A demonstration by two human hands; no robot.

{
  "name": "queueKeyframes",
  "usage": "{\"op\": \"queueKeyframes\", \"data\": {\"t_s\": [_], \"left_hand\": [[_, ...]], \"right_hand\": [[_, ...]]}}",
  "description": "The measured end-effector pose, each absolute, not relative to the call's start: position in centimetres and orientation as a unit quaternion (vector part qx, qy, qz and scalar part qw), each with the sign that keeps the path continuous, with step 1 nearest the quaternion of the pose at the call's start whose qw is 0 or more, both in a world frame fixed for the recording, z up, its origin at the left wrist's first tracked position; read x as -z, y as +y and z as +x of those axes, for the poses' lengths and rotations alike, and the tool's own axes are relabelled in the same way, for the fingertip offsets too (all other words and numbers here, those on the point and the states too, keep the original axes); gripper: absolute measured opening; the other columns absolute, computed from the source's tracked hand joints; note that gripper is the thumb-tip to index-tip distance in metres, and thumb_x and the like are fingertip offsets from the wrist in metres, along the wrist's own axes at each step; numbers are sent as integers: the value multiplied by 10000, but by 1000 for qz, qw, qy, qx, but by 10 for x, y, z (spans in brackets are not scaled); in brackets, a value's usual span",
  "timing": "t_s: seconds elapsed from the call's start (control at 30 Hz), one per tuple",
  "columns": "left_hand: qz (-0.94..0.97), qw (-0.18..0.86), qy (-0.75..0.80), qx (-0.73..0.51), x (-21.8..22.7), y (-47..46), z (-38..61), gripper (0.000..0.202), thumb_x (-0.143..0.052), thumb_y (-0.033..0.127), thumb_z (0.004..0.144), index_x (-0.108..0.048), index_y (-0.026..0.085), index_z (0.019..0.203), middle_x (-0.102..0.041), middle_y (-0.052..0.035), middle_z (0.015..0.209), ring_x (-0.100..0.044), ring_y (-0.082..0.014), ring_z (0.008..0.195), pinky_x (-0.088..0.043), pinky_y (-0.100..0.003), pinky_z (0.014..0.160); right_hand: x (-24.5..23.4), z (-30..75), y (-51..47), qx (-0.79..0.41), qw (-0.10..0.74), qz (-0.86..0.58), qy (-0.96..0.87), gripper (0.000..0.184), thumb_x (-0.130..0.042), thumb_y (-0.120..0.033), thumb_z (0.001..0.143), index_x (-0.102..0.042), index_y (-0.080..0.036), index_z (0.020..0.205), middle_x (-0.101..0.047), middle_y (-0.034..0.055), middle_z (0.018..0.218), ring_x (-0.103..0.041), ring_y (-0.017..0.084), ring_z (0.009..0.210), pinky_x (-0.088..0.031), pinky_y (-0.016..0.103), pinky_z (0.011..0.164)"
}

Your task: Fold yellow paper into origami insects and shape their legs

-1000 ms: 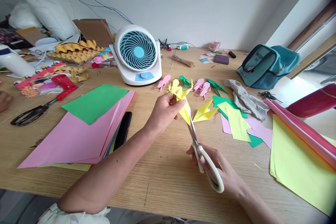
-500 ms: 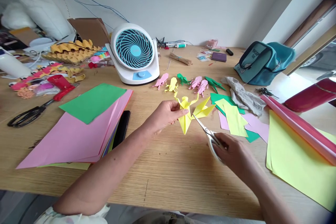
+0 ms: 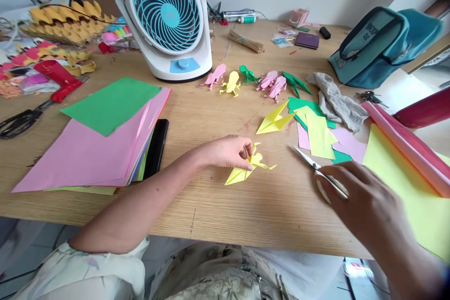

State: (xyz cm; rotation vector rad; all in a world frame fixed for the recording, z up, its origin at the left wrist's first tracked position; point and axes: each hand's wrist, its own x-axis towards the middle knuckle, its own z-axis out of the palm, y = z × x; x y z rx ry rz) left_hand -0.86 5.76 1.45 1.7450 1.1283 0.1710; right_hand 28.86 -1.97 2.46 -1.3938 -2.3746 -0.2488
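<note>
The left hand [image 3: 234, 152] pinches a yellow paper figure [image 3: 236, 177] at mid-bench [image 3: 211, 208]; the right hand [image 3: 369, 197] curls over scissors [image 3: 309, 159], whether gripping I cannot tell. The teal bag's [image 3: 374, 49] contents are hidden.

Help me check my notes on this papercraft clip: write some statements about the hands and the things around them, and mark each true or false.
1. The left hand pinches a yellow paper figure. True.
2. The right hand holds the scissors. True.
3. The scissors are cutting into the yellow paper figure. False: their blades are apart from it, to its right.
4. A loose folded piece of yellow paper lies on the table, touched by neither hand. True.
5. The green sheet lies underneath the pink sheets. False: it lies on top of them.
6. The fan stands to the right of the teal bag. False: it stands to the left.
</note>
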Motion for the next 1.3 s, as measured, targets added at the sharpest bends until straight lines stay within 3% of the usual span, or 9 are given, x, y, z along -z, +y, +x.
{"op": "queueKeyframes", "data": {"t_s": [0.07,0.3,0.47,0.67,0.97,1.17,1.3], "left_hand": [[739,509,439,-43,-17,56,-3,247,-745,253,710,-555,175,848,-644,19,743,-612,-141,692,-403,-239,619],[826,396,399,-36,-17,39,11,137,-687,173,753,-566,177,817,-605,28,744,-559,-119,663,-364,-232,575],[845,264,441,-148,-11,18,2,198,-601,125,854,-591,172,1046,-584,-61,1112,-603,-129,807,-447,-246,691],[871,150,424,-197,-9,-33,-10,99,-534,158,936,-632,162,926,-614,-49,944,-579,-163,907,-471,-292,816],[884,-64,445,-130,5,-54,-1,168,-482,133,951,-615,167,854,-630,-50,855,-518,-189,778,-421,-341,702],[881,-96,448,-115,4,-53,0,176,-462,132,957,-604,166,860,-615,-43,822,-515,-192,745,-397,-351,678],[870,-59,470,-133,9,-53,1,172,-457,140,966,-595,156,865,-605,-48,832,-533,-185,773,-423,-336,716]], "right_hand": [[-28,256,-20,10,232,-383,-894,129,-590,-212,931,-627,-202,1054,-663,99,1005,-635,213,888,-498,350,759],[-5,208,-5,-53,177,-281,-942,149,-494,-138,965,-642,-160,964,-668,116,1006,-629,208,885,-481,353,751],[5,211,1,-69,195,-291,-934,165,-503,-141,965,-663,-155,929,-680,107,974,-634,195,882,-466,342,769],[3,215,3,-39,158,-258,-952,138,-539,-203,960,-673,-168,961,-680,103,1043,-621,197,897,-445,363,811],[4,216,2,33,159,-237,-958,193,-492,-129,963,-681,-155,932,-688,99,1009,-584,182,809,-418,342,760],[5,212,-2,8,172,-280,-944,136,-556,-215,949,-676,-168,904,-670,88,1004,-550,191,821,-377,340,747],[6,208,-3,33,161,-271,-948,174,-522,-176,957,-653,-171,843,-630,73,893,-483,188,767,-328,338,719]]}}
